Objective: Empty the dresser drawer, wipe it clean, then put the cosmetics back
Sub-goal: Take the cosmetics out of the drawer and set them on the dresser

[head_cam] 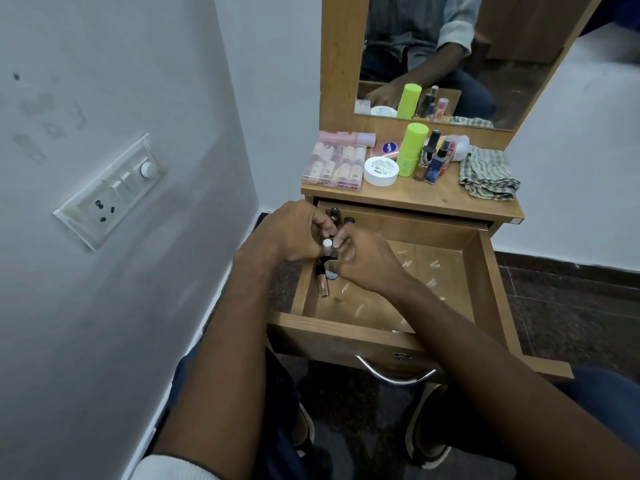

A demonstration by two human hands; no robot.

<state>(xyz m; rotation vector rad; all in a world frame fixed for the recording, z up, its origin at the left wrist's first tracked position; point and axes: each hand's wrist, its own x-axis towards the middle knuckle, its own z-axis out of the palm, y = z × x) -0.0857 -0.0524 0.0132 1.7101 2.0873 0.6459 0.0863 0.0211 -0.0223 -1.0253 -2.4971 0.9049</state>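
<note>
Drawer point(485, 271): pulled open at centre frame, wooden, curved metal handle point(394, 374) on its front. Small bottles point(323, 280) lie along its left wall; dark caps point(335, 213) show at its far left corner.

Left hand point(291, 233): centre frame over the drawer's left side, fingers curled round a white-capped tube point(327, 247).

Right hand point(367, 261): just beside the left, fingers curled at the same tube; whether it actually grips it cannot be told.

Surface point(433, 195), upper centre: clear case of small bottles point(334, 164) at left, pink tube point(346, 137) behind it, white jar point(381, 171), green bottle point(412, 148), dark spray bottles point(438, 161), checked cloth point(488, 173) at right.

Mirror point(450, 46): top of frame.

Wall socket panel point(110, 192): left of frame.
</note>
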